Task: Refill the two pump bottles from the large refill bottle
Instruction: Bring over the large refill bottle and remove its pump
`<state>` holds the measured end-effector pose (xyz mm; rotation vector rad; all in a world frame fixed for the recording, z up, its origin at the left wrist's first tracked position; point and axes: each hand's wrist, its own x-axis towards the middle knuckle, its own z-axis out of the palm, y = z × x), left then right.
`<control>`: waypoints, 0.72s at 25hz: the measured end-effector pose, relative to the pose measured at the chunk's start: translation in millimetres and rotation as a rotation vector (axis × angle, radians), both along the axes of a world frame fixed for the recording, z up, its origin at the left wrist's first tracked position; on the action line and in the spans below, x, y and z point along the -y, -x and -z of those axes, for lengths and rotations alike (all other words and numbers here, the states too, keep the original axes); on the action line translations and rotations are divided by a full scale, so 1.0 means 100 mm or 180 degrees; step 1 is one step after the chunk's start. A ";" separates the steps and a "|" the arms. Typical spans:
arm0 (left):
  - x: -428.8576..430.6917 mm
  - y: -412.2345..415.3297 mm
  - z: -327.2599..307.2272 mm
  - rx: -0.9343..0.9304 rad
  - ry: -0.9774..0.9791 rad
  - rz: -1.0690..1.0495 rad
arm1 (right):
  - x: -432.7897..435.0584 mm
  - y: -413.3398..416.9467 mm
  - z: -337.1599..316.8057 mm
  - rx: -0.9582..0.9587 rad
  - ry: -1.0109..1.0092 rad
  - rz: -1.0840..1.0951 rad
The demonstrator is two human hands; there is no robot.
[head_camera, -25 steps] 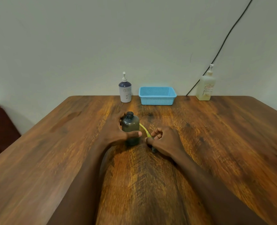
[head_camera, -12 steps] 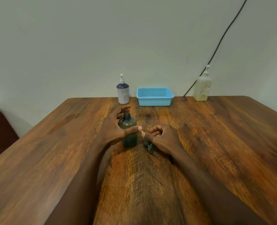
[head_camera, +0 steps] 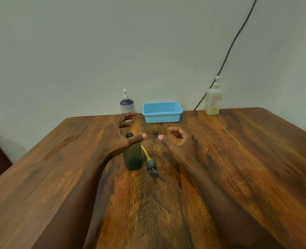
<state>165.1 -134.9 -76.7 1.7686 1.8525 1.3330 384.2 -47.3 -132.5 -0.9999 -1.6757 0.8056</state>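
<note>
Left hand (head_camera: 119, 139) spread, right hand (head_camera: 180, 142) loosely curled, both empty, translucent green cylindrical bottle (head_camera: 132, 155) uncapped, wood-grain table (head_camera: 238, 159).

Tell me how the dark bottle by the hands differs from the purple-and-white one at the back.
The dark bottle has an open neck, its pump lying on the table beside it; the purple-and-white bottle has its white pump fitted. The dark bottle is one dark green tone; the purple-and-white bottle is purple above, white below. Both stand upright.
</note>
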 end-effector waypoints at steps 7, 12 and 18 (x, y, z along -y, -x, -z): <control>-0.37 -0.19 -0.40 -0.0457 -0.0126 0.0158 | -0.18 -0.15 -0.22 -0.0097 -0.0038 0.0284; -0.74 -0.46 -0.57 -0.0576 -0.0044 0.0293 | -0.43 -0.40 -0.43 -0.0078 -0.0082 0.0503; -1.34 -0.95 -0.72 -0.0754 0.0101 0.0399 | -0.78 -0.74 -0.60 -0.0224 0.0072 0.0789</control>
